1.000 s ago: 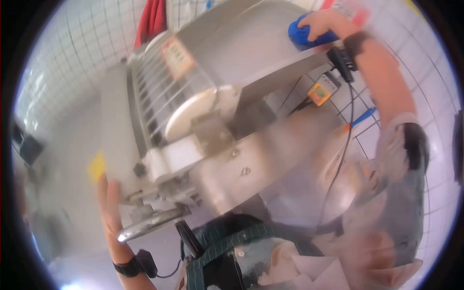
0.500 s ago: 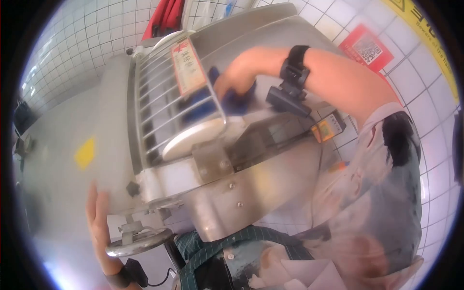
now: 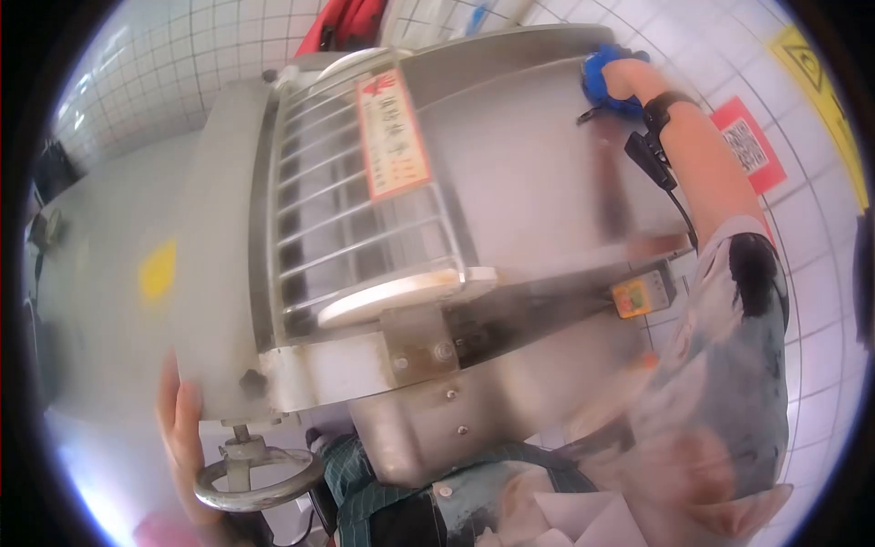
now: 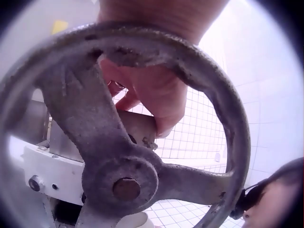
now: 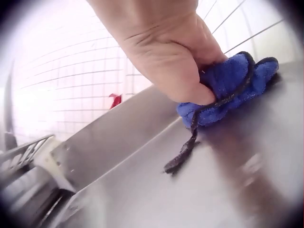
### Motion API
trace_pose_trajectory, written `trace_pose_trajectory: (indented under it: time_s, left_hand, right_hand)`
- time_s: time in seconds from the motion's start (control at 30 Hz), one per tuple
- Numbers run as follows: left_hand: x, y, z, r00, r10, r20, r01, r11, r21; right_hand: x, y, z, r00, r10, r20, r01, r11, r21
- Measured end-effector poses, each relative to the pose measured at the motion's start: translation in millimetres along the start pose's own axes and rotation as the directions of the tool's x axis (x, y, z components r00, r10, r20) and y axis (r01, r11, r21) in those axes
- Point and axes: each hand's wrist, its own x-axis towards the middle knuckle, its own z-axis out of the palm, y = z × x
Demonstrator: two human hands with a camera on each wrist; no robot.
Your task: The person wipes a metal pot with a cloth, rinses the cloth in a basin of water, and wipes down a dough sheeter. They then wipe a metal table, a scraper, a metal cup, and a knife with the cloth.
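A metal slicing machine (image 3: pixel 497 365) with a slatted wire guard (image 3: pixel 342 196) stands before me. My right hand (image 3: pixel 629 80) grips a bunched blue cloth (image 3: pixel 597 75) at the far right of the machine's tray (image 3: pixel 538 164). The right wrist view shows the thumb pressing the cloth (image 5: pixel 228 85) against the metal; its dark edging hangs loose. On the other side, my left hand (image 3: pixel 182 419) rests at the corner of the machine's flat plate (image 3: pixel 214 273), fairly straight fingers along its edge. A metal handwheel (image 4: pixel 126 187) sits close by, overlapping this hand in the left wrist view.
A red and white label (image 3: pixel 394 132) is fixed on the guard. Below the tray is a small orange-faced box (image 3: pixel 641 294). Tiled wall carries a red code sign (image 3: pixel 747 146) and a yellow strip (image 3: pixel 820 100). Red cloth (image 3: pixel 351 23) hangs behind the machine.
My right hand swept the blue cloth from the tray's far right inward behind the guard, then back out to the far right. The left hand stays at the plate's edge while the head view shifts.
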Motion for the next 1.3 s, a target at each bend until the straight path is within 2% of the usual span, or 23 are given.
trace_pose_trajectory:
  time_s: [0.1, 0.13, 0.17, 0.2, 0.27, 0.3, 0.37, 0.4, 0.43, 0.47, 0.5, 0.63, 0.7, 0.73, 0.8, 0.87, 0.93, 1.0, 1.07, 1.1, 1.17, 1.23, 1.3]
  left_hand:
    - [1, 13, 6, 0.993, -0.1, -0.06, 0.101, 0.995, 0.012]
    - [-1, 16, 7, 0.992, 0.124, 0.008, -0.123, 0.965, 0.232]
    - [-4, 14, 6, 0.934, 0.337, 0.118, -0.354, 0.837, 0.416]
    - [-6, 11, 5, 0.94, 0.325, 0.108, -0.339, 0.841, 0.421]
    - [-10, 11, 9, 0.835, 0.527, 0.158, -0.527, 0.683, 0.505]
    - [-10, 17, 12, 0.841, 0.52, 0.149, -0.514, 0.684, 0.518]
    - [-7, 32, 19, 0.96, 0.278, 0.041, -0.275, 0.899, 0.342]
    - [-6, 13, 11, 0.892, 0.442, 0.095, -0.438, 0.794, 0.422]
    - [-4, 18, 14, 0.89, 0.448, 0.089, -0.441, 0.791, 0.424]
    - [1, 25, 21, 0.981, 0.164, -0.1, -0.14, 0.967, 0.213]
    - [3, 32, 25, 0.965, -0.166, -0.202, 0.158, 0.986, -0.057]
    - [10, 15, 10, 0.999, -0.041, -0.007, 0.041, 0.999, 0.03]
    - [2, 18, 17, 0.991, 0.045, -0.13, -0.031, 0.994, 0.103]
    - [3, 23, 19, 0.991, 0.063, -0.12, -0.051, 0.994, 0.101]
    - [3, 34, 21, 0.989, -0.09, -0.118, 0.088, 0.996, -0.017]
    - [4, 25, 18, 0.994, -0.022, -0.107, 0.025, 0.999, 0.027]
    - [6, 8, 9, 0.993, 0.036, -0.108, -0.028, 0.997, 0.074]
    - [11, -8, 0, 0.99, 0.139, -0.021, -0.135, 0.983, 0.127]
    - [3, 7, 6, 0.987, 0.157, 0.014, -0.158, 0.979, 0.129]
    - [1, 13, 9, 0.984, 0.175, 0.023, -0.176, 0.975, 0.132]
    - [7, 11, 11, 0.995, 0.097, -0.012, -0.096, 0.995, 0.03]
    - [10, 12, 14, 0.999, 0.01, -0.037, -0.013, 0.997, -0.077]
    - [5, 26, 18, 0.998, -0.06, -0.037, 0.057, 0.996, -0.066]
  right_hand:
    - [54, -46, 9, 0.973, -0.224, -0.06, 0.227, 0.973, 0.042]
    - [45, -76, -10, 0.947, -0.32, -0.027, 0.32, 0.947, 0.006]
    - [46, -102, -19, 0.932, -0.359, -0.055, 0.36, 0.933, 0.009]
    - [38, -131, -32, 0.891, -0.45, -0.056, 0.448, 0.893, -0.05]
    - [44, -180, -39, 0.836, -0.536, -0.118, 0.539, 0.842, -0.002]
    - [86, -206, -22, 0.769, -0.627, -0.123, 0.635, 0.772, 0.031]
    - [71, -219, -35, 0.723, -0.673, -0.158, 0.69, 0.718, 0.096]
    - [63, -221, -37, 0.692, -0.699, -0.179, 0.721, 0.681, 0.13]
    - [55, -222, -36, 0.661, -0.725, -0.194, 0.751, 0.64, 0.163]
    - [46, -223, -34, 0.628, -0.752, -0.199, 0.778, 0.599, 0.191]
    - [35, -220, -31, 0.592, -0.778, -0.21, 0.804, 0.553, 0.22]
    - [-20, -201, -31, 0.416, -0.895, -0.16, 0.878, 0.35, 0.327]
    - [-51, -181, -37, 0.283, -0.959, 0.013, 0.88, 0.265, 0.394]
    - [-57, -169, -40, 0.304, -0.953, 0.009, 0.874, 0.283, 0.395]
    - [-69, -144, -34, 0.251, -0.958, 0.141, 0.848, 0.288, 0.446]
    - [-47, -103, -1, 0.36, -0.931, 0.055, 0.871, 0.356, 0.339]
    - [-42, -38, 20, 0.655, -0.742, 0.142, 0.639, 0.644, 0.42]
    - [-66, 19, 23, 0.838, -0.453, 0.304, 0.379, 0.884, 0.272]
    - [-76, 64, 36, 0.879, -0.146, 0.455, 0.141, 0.989, 0.045]
    - [-79, 75, 46, 0.877, -0.136, 0.46, 0.131, 0.99, 0.044]
    - [-86, 75, 48, 0.957, -0.027, 0.288, 0.037, 0.999, -0.028]
    - [-86, 29, 29, 0.939, -0.098, 0.331, 0.18, 0.957, -0.229]
    - [-83, -28, 4, 0.821, -0.238, 0.518, 0.357, 0.923, -0.141]
